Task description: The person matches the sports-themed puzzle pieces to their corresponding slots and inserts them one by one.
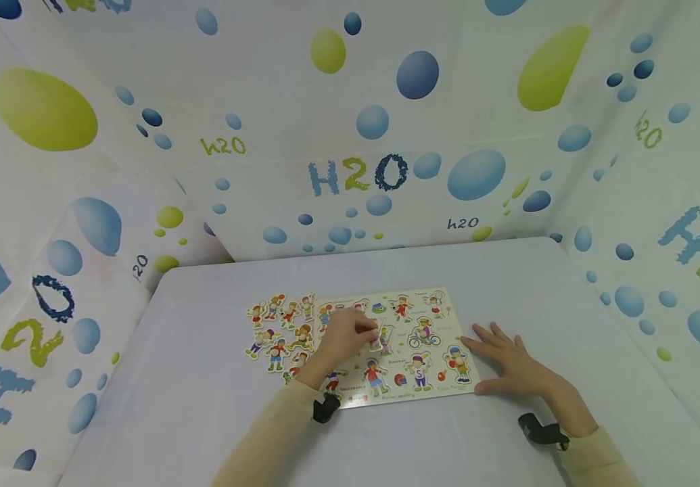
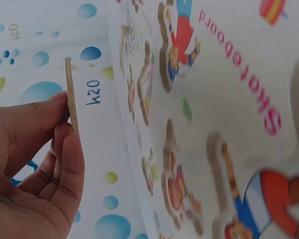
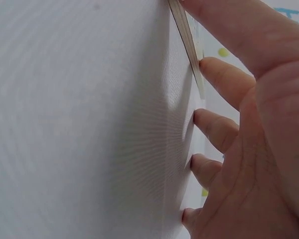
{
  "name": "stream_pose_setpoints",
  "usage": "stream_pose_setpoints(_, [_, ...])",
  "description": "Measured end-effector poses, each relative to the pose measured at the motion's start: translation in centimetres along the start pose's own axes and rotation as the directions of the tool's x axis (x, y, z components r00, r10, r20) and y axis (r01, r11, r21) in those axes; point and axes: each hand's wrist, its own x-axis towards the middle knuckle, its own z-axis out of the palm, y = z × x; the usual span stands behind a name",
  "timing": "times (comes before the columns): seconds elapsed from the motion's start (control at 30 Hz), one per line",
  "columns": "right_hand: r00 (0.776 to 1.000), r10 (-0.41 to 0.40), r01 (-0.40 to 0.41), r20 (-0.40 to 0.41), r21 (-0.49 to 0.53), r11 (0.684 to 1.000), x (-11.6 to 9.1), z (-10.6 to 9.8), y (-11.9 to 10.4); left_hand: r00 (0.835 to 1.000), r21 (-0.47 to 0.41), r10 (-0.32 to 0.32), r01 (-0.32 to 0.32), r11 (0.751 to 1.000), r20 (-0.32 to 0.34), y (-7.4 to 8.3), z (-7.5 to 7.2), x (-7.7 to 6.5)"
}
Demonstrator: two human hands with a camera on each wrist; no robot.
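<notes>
My left hand [image 1: 340, 336] is over the middle of a wooden picture puzzle board [image 1: 358, 400], pinching a thin wooden puzzle piece [image 2: 72, 99] between thumb and fingers. In the left wrist view the piece is edge-on, so its picture is hidden. Beneath it, the board has cut-out recesses with printed sports children and the word "Skateboard". With fingers spread, my right hand [image 1: 517, 365] lies at the board's right side, thumb and index finger at its edge. The right wrist view has the board's edge [image 3: 185, 37] by the thumb and index fingertip.
Several loose child-shaped puzzle pieces [image 1: 276, 355] lie in a cluster left of the board, some right against its edge. A white cloth [image 1: 203, 379] covers the table. Patterned sheets [image 1: 301, 122] with blue and green drops rise behind and at both sides.
</notes>
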Motion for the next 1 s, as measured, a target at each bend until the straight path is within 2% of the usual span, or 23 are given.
stream_pose_setpoints(0.07, [1.000, -0.002, 0.002, 0.000, -0.005, 1.000, 0.0, 0.0, 0.0, 1.000, 0.006, 0.002, -0.002, 1.000, 0.002, 0.1, 0.5, 0.2])
stream_pose_setpoints(0.27, [1.000, 0.003, -0.003, 0.006, -0.003, 1.000, 0.1, 0.1, 0.1, 0.997, 0.016, -0.070, 0.070, 0.997, 0.032, 0.0, 1.7, 0.5])
stream_pose_setpoints(0.5, [1.000, 0.009, -0.009, 0.007, 0.003, 1.000, 0.2, 0.1, 0.0, 0.993, 0.035, -0.109, 0.107, 0.994, 0.037, -0.4, 2.7, 0.7])
stream_pose_setpoints(0.67, [1.000, 0.009, -0.009, 0.010, 0.000, 1.000, 0.2, 0.1, -0.1, 0.986, 0.053, -0.161, 0.159, 0.986, 0.048, -0.4, 3.3, 0.9])
stream_pose_setpoints(1.0, [1.000, 0.007, -0.007, 0.002, 0.014, 1.000, 0.1, 0.1, 0.1, 0.985, 0.071, -0.159, 0.154, 0.986, 0.061, -0.5, 3.7, 1.3])
